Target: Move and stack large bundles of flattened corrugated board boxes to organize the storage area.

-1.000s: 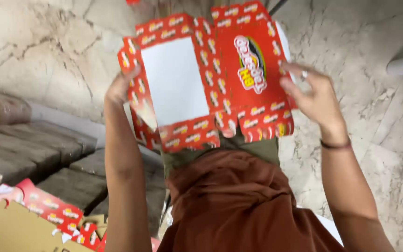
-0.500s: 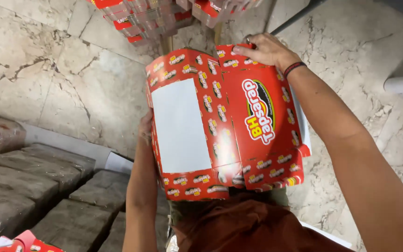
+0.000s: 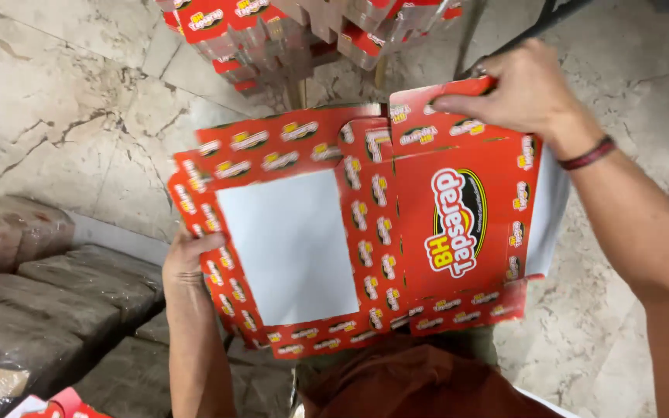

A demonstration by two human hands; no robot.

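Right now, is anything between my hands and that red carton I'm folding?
Nothing visible. The left hand grips the red carton at its left edge, and the right hand presses on its top flap. Both touch it directly.

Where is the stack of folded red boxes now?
In the head view the stack of folded red boxes is at the top centre, on the marble floor, just beyond the red carton held by both hands.
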